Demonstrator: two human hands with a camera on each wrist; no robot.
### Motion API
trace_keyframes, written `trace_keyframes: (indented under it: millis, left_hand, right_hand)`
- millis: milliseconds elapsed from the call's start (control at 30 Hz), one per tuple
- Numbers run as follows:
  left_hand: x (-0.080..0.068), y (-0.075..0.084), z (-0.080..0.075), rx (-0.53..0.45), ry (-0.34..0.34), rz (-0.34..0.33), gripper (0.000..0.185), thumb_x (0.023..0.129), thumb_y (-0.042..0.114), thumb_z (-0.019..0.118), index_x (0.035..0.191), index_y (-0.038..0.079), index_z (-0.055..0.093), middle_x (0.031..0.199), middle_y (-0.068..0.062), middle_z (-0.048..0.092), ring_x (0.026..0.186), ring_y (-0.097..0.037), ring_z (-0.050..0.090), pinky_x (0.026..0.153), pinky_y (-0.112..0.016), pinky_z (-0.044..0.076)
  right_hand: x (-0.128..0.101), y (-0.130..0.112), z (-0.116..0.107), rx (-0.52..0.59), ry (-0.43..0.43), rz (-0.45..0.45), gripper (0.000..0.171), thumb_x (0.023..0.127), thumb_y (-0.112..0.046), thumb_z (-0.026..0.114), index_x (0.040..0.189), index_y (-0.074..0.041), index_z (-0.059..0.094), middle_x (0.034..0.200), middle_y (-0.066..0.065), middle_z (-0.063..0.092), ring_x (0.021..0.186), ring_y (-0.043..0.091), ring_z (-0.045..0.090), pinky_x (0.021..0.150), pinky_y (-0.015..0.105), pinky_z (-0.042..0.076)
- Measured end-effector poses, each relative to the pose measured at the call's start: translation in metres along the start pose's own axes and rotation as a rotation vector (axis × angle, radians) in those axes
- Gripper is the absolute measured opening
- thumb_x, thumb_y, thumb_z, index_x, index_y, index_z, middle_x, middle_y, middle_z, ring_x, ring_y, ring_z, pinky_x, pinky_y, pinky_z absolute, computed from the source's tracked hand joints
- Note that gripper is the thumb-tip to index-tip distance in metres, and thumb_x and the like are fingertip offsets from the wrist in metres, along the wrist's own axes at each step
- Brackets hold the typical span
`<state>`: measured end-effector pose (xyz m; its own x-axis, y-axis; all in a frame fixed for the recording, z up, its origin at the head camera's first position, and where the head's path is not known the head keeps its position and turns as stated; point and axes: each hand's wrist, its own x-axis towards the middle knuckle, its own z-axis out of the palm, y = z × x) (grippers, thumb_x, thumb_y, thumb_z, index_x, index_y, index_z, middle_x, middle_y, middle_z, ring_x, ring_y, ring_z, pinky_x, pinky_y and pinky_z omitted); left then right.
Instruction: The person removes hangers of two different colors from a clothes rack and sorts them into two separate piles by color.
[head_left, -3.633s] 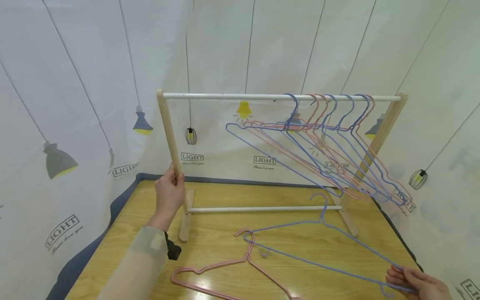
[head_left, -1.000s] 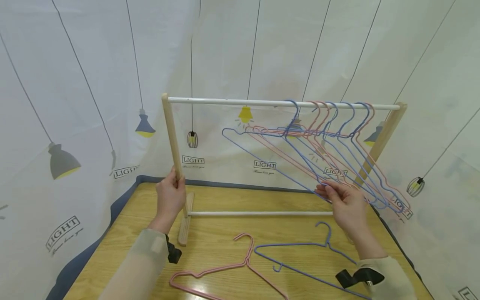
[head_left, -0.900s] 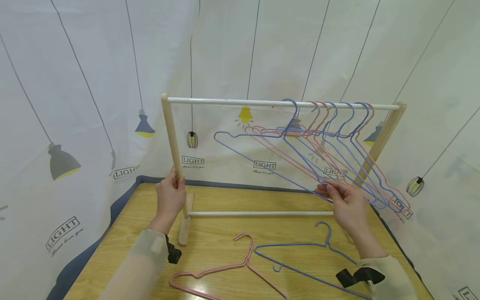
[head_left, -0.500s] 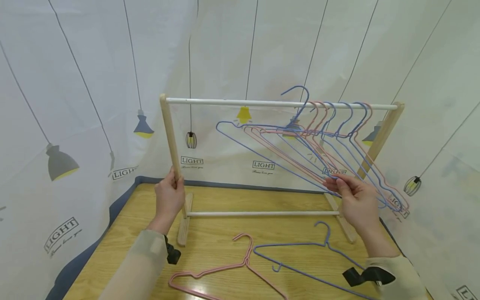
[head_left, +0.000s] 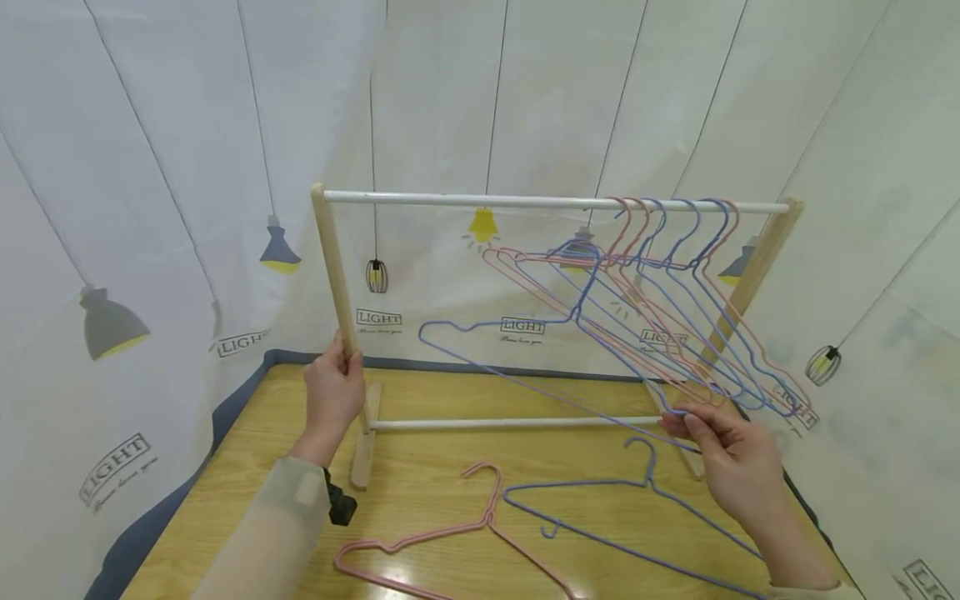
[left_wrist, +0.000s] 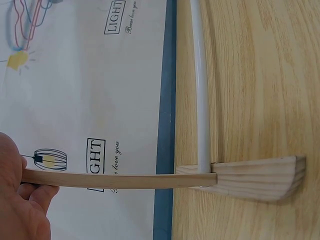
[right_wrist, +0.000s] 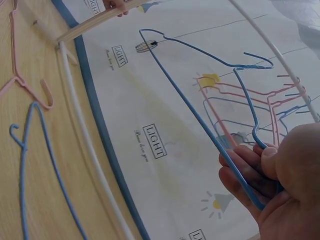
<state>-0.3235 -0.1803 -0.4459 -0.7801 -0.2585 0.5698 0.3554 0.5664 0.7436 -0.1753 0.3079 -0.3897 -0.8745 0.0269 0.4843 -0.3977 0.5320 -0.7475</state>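
My right hand (head_left: 738, 454) pinches a blue clothes hanger (head_left: 577, 312) at its right corner. That hanger is off the rail, its hook lower than the white top rail (head_left: 465, 199) and in front of the hanging ones. In the right wrist view, the thumb lies over the blue wire (right_wrist: 192, 110) and the fingers are behind it. My left hand (head_left: 333, 396) grips the left wooden post (head_left: 335, 267) of the clothes rack, low down. Several pink and blue hangers (head_left: 696, 262) hang toward the rail's right end.
On the wooden table (head_left: 277, 442) lie a pink hanger (head_left: 490, 517) and another blue hanger (head_left: 648, 479), in front of the rack's lower bar (head_left: 480, 423). A printed cloth (head_left: 420, 108) with lamp pictures stands behind and at the sides.
The right hand let go of one blue hanger on the table, took hold of the leftmost hanging one, lifted its hook off the rail and lowered it toward me. The left hand stays on the post.
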Motion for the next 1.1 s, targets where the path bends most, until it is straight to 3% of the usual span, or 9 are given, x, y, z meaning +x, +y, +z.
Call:
trace_keyframes:
  millis: [167, 367, 567, 767, 933, 1100]
  left_hand:
    - [0.001, 0.001, -0.001, 0.014, 0.002, 0.007, 0.031, 0.103, -0.001, 0.064, 0.134, 0.0, 0.067, 0.102, -0.025, 0.077, 0.077, -0.032, 0.074, 0.063, -0.047, 0.057]
    - [0.005, 0.003, -0.001, 0.019, 0.006, 0.029, 0.029, 0.103, -0.001, 0.065, 0.132, -0.001, 0.068, 0.096, -0.023, 0.077, 0.07, -0.031, 0.072, 0.058, -0.044, 0.055]
    - [0.006, 0.003, 0.0, 0.011, -0.003, -0.003, 0.03, 0.103, 0.0, 0.064, 0.133, 0.001, 0.069, 0.103, -0.024, 0.077, 0.076, -0.031, 0.073, 0.061, -0.044, 0.057]
    - [0.004, 0.003, 0.001, -0.006, -0.017, -0.013, 0.029, 0.103, -0.001, 0.064, 0.133, 0.001, 0.068, 0.107, -0.025, 0.076, 0.084, -0.034, 0.076, 0.067, -0.05, 0.059]
    - [0.002, 0.001, 0.001, -0.019, -0.02, -0.013, 0.033, 0.104, 0.0, 0.064, 0.137, 0.002, 0.067, 0.112, -0.026, 0.075, 0.09, -0.035, 0.076, 0.069, -0.051, 0.06]
    - [0.002, -0.002, -0.001, 0.006, -0.006, 0.001, 0.031, 0.104, 0.0, 0.064, 0.135, 0.001, 0.068, 0.107, -0.025, 0.076, 0.079, -0.033, 0.075, 0.061, -0.043, 0.057]
  right_hand:
    - [-0.027, 0.022, -0.001, 0.01, -0.079, 0.121, 0.024, 0.109, 0.003, 0.053, 0.123, 0.013, 0.07, 0.101, 0.018, 0.078, 0.088, 0.012, 0.077, 0.079, 0.019, 0.057]
    - [-0.052, 0.047, -0.004, 0.058, -0.108, 0.251, 0.023, 0.109, 0.006, 0.051, 0.122, 0.018, 0.066, 0.101, 0.018, 0.077, 0.088, 0.015, 0.077, 0.078, 0.026, 0.06]
    - [-0.073, 0.068, -0.008, 0.037, -0.137, 0.408, 0.023, 0.107, 0.01, 0.052, 0.122, 0.022, 0.064, 0.099, 0.019, 0.076, 0.082, 0.016, 0.076, 0.075, 0.031, 0.062]
    - [-0.089, 0.091, -0.025, 0.038, -0.197, 0.565, 0.027, 0.107, 0.012, 0.047, 0.128, 0.026, 0.057, 0.101, 0.022, 0.074, 0.085, 0.017, 0.076, 0.078, 0.032, 0.061]
    - [-0.102, 0.111, -0.04, 0.044, -0.186, 0.668, 0.028, 0.107, 0.012, 0.044, 0.127, 0.027, 0.056, 0.098, 0.023, 0.074, 0.083, 0.02, 0.077, 0.076, 0.033, 0.062]
    - [-0.11, 0.129, -0.05, -0.002, -0.198, 0.723, 0.024, 0.105, 0.012, 0.049, 0.12, 0.027, 0.061, 0.094, 0.02, 0.075, 0.081, 0.022, 0.077, 0.073, 0.033, 0.062]
